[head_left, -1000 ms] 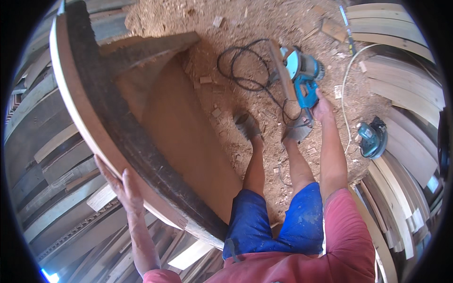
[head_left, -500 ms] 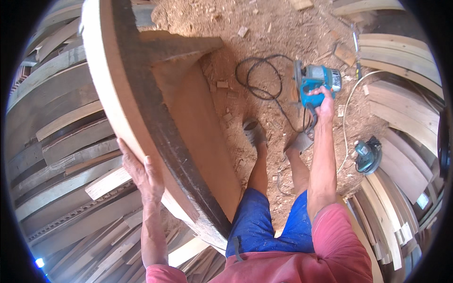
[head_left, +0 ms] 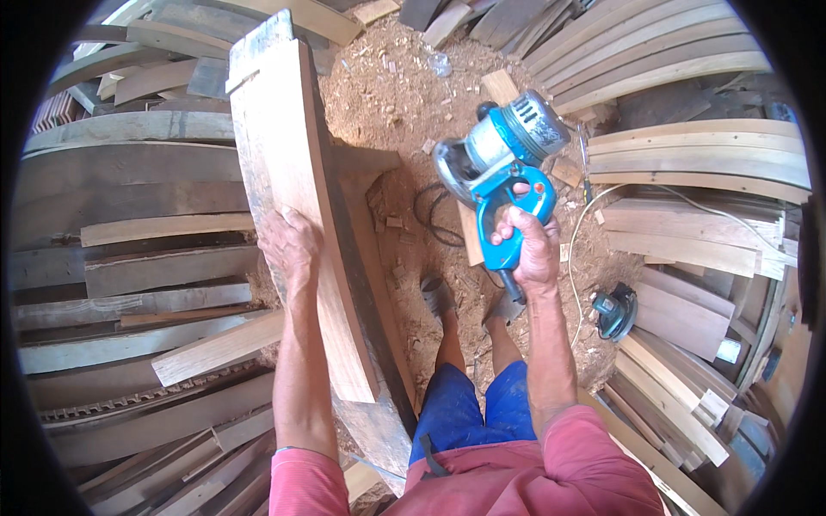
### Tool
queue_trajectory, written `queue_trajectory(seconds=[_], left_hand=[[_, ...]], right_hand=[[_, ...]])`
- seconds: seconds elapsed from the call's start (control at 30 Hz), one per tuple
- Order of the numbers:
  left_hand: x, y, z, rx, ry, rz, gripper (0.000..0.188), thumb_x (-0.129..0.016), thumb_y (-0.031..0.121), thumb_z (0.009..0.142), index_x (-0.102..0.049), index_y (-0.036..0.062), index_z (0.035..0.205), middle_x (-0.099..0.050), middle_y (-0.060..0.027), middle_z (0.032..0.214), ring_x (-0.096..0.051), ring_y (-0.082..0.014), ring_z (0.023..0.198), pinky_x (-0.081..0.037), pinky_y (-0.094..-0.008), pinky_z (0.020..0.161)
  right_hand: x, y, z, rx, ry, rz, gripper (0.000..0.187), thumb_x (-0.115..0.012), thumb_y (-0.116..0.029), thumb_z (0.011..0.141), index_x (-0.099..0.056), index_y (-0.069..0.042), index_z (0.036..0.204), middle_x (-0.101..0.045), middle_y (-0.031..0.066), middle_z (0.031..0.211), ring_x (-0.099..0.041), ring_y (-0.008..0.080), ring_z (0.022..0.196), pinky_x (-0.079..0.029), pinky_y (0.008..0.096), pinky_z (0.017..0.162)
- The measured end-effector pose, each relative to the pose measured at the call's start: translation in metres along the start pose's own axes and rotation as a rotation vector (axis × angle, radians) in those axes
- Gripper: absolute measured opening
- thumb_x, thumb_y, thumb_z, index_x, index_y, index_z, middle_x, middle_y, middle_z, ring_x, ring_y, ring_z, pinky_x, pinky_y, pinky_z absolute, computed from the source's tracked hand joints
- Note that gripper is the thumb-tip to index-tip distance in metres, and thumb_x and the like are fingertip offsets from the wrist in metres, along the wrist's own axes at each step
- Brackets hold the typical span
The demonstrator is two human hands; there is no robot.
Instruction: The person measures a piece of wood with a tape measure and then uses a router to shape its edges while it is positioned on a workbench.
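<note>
In my right hand (head_left: 535, 249) is the D-shaped handle of a blue router (head_left: 508, 142), held up off the floor with its silver motor housing pointing away to the upper right. My left hand (head_left: 292, 245) lies over a long wooden beam (head_left: 297, 146), its fingers curled at the left edge. The beam has a pale planed face and a dark, rough side, and it stands before me to the left. A brown wooden panel (head_left: 357, 224) joins its right side. The left fingertips are partly hidden.
Stacked curved planks (head_left: 172, 181) fill the left side, more planks (head_left: 688, 155) the right. Sawdust and wood scraps cover the floor (head_left: 387, 86). A black cord (head_left: 439, 215) loops there. A smaller teal power tool (head_left: 613, 311) lies near a pale cord (head_left: 575, 284).
The router has come up from the floor in my right hand and turned. The beam has tilted, showing more of its pale face. My left hand has shifted up onto it.
</note>
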State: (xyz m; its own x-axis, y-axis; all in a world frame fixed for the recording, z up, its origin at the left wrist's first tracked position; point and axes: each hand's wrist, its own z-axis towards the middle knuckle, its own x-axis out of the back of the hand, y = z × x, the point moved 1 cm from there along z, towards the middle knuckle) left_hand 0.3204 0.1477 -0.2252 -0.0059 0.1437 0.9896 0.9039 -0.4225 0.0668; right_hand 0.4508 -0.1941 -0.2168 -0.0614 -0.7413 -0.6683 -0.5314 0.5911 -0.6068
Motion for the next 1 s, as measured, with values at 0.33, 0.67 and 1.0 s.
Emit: queue_trajectory(seconds=[0.33,0.67,1.0], left_hand=[[0.003,0.009,-0.006,0.053,0.082,-0.032,0.05,-0.042,0.035,0.102,-0.055,-0.0002,0.136,-0.05,-0.0305,0.149,-0.047,-0.0483,0.134,-0.034,-0.0568,0.114],[0.003,0.009,-0.012,0.067,0.039,-0.089,0.058,-0.045,0.035,0.102,-0.054,-0.0037,0.145,-0.043,-0.0276,0.158,-0.04,-0.0476,0.142,-0.028,-0.0574,0.12],[0.001,0.009,-0.01,0.062,0.087,-0.097,0.056,-0.047,0.035,0.101,-0.059,-0.0031,0.14,-0.046,-0.0282,0.156,-0.042,-0.0477,0.14,-0.029,-0.057,0.119]], right_hand=[[-0.144,0.007,0.04,0.229,-0.26,-0.373,0.043,-0.073,-0.007,0.092,-0.058,-0.005,0.132,-0.065,0.0025,0.083,-0.061,0.0089,0.067,-0.052,0.0271,0.065],[-0.208,0.025,0.075,0.092,-0.295,-0.252,0.042,-0.071,-0.005,0.092,-0.057,-0.006,0.131,-0.062,0.0032,0.087,-0.059,0.0103,0.065,-0.054,0.0289,0.06],[-0.169,0.036,0.056,-0.012,-0.194,-0.277,0.04,-0.069,-0.004,0.093,-0.054,-0.009,0.129,-0.06,0.0034,0.088,-0.059,0.0113,0.063,-0.055,0.0307,0.057]])
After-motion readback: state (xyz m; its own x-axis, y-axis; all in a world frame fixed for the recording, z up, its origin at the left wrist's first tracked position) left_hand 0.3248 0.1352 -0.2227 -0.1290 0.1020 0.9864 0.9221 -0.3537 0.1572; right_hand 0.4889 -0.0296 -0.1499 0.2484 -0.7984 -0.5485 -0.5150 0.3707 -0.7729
